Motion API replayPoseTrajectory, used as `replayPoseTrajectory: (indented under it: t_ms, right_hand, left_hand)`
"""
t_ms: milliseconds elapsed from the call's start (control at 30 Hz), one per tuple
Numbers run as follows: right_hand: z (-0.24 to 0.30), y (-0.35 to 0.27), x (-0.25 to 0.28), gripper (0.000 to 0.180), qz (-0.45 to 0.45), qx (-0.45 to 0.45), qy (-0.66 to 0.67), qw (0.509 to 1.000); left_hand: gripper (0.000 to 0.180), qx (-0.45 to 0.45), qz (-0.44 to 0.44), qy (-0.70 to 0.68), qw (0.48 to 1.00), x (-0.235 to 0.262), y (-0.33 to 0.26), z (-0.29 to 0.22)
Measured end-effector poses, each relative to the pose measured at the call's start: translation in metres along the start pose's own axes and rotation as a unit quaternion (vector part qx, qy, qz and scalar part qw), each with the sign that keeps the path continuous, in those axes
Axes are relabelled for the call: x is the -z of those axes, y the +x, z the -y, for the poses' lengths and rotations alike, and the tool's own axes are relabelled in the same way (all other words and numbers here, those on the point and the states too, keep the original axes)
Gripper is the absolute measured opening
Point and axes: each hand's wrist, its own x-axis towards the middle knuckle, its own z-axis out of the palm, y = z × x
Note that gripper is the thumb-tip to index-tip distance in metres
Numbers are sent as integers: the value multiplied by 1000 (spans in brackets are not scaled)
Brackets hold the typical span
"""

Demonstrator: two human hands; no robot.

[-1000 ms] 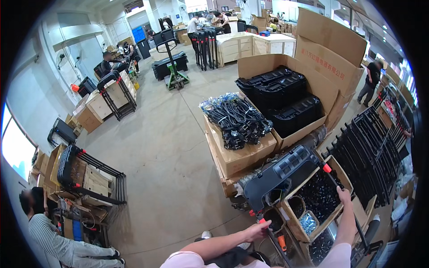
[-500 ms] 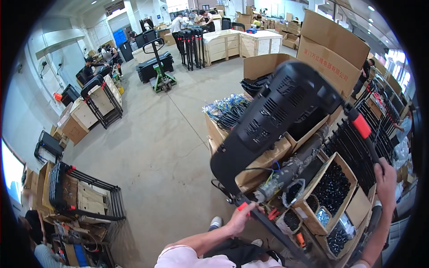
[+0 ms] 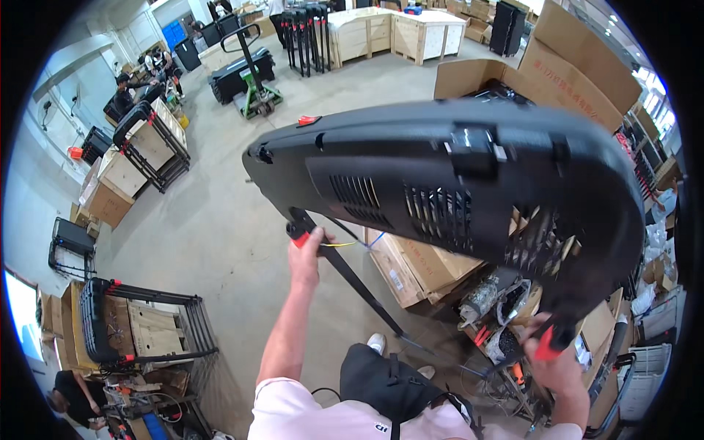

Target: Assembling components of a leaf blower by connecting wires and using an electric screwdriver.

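Observation:
A large black plastic housing point(image 3: 455, 202) with vent slots and tubular legs spans the middle and right of the head view, tilted and held in the air. My left hand point(image 3: 304, 257) is wrapped round the top of one black leg point(image 3: 356, 282), by its red piece. Under the housing's right end, my right hand point(image 3: 555, 367) grips the other leg beside a red piece point(image 3: 545, 343). A yellow and blue wire shows near the left leg. Where the legs end is hard to make out.
Below the housing stand a wooden crate point(image 3: 392, 268) and bins of small parts. Red-handled pliers point(image 3: 482, 336) and an orange-handled tool point(image 3: 518, 372) lie at lower right. Similar black frames point(image 3: 147, 357) stand left. A green pallet jack point(image 3: 258, 99) is farther off; people work beyond.
The housing has swung from a steep slant on the right to lying across in front of me. My left hand moved up and left; my right hand came lower and inward.

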Motion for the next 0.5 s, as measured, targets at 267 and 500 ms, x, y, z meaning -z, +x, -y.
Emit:
replayPoseTrajectory:
  t_ms: [267,500]
  right_hand:
    - [-75,44,-150,19,52,6,40,998]
    - [-207,50,-329,23,26,-68,223,972]
  left_hand:
    - [21,43,3,23,999,18,109,58]
    - [27,99,57,178,977,40,197,183]
